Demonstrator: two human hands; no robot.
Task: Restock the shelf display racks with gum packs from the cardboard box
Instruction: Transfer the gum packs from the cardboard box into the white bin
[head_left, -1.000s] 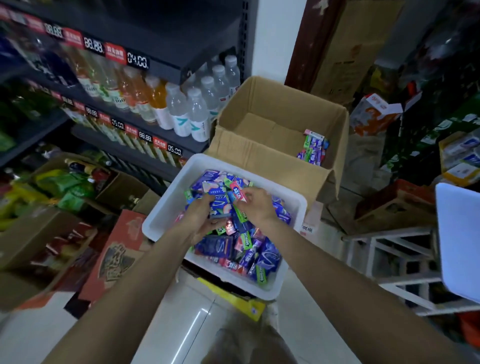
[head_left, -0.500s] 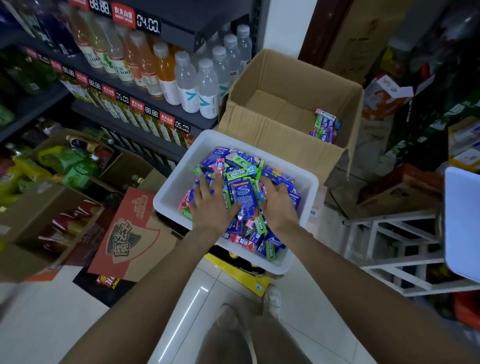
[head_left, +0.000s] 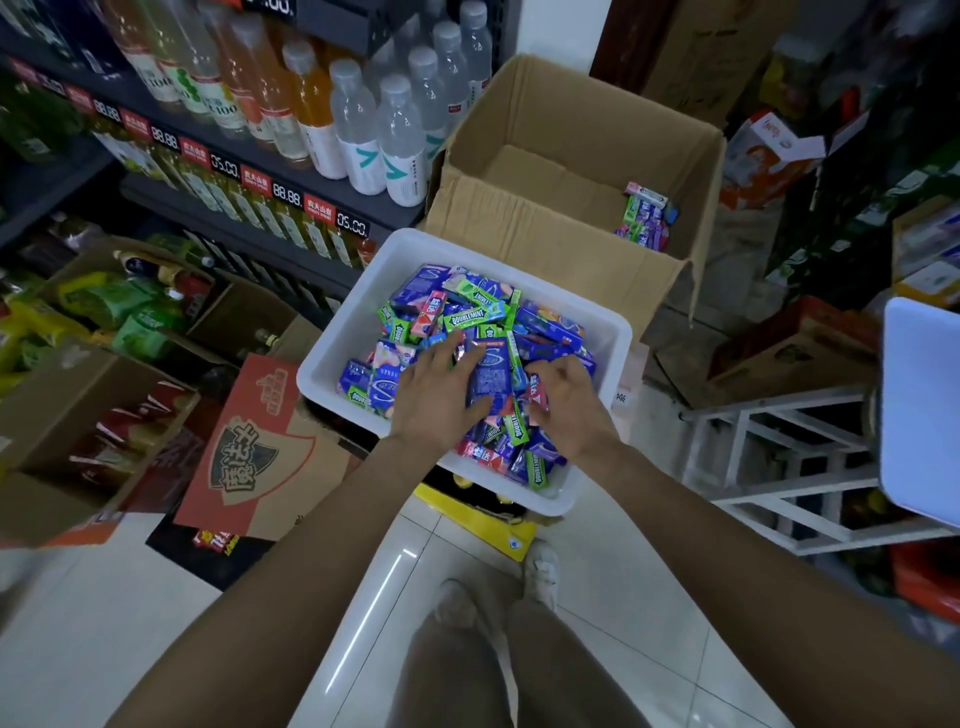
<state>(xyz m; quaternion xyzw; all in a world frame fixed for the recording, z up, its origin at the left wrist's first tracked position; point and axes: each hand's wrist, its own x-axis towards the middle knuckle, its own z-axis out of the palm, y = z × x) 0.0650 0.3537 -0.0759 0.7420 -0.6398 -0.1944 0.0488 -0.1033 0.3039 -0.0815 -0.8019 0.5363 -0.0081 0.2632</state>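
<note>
A white plastic tub (head_left: 332, 358) heaped with blue, green and red gum packs (head_left: 467, 312) sits in front of me. My left hand (head_left: 434, 400) lies on the heap with fingers spread fairly straight, its thumb touching a long blue pack (head_left: 488, 371). My right hand (head_left: 569, 405) is on the heap's right side, fingers curled down around packs, a red pack (head_left: 538, 397) beside its thumb. Behind the tub stands the open cardboard box (head_left: 545, 244), with a few gum packs (head_left: 644, 218) in its right corner.
Shelves of drink bottles (head_left: 363, 130) with price tags run along the left. Cartons of goods (head_left: 254, 447) crowd the floor at left. A white frame rack (head_left: 779, 457) and a white panel (head_left: 919, 405) stand at right. My feet are on pale floor tiles (head_left: 156, 597).
The view has shifted closer and lower over the tub. Both hands slid toward me across the heap; my right hand's fingers went from flat to curled into the packs.
</note>
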